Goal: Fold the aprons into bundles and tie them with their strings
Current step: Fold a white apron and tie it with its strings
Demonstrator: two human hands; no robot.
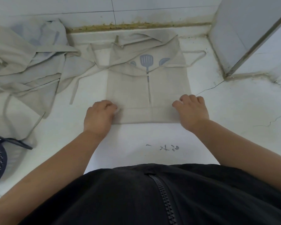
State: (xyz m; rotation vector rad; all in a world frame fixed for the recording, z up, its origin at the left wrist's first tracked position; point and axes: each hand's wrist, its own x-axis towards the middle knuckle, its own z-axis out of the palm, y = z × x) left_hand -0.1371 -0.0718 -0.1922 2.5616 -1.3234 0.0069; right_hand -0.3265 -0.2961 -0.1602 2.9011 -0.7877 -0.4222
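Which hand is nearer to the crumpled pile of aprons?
The left hand. It grips the near left corner of the flat apron, just right of the pile; the right hand grips the near right corner, farther away.

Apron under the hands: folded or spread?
Partly folded. The apron is a narrow rectangle with a folded band along its near edge, gripped by the left hand and right hand; its strings lie loose.
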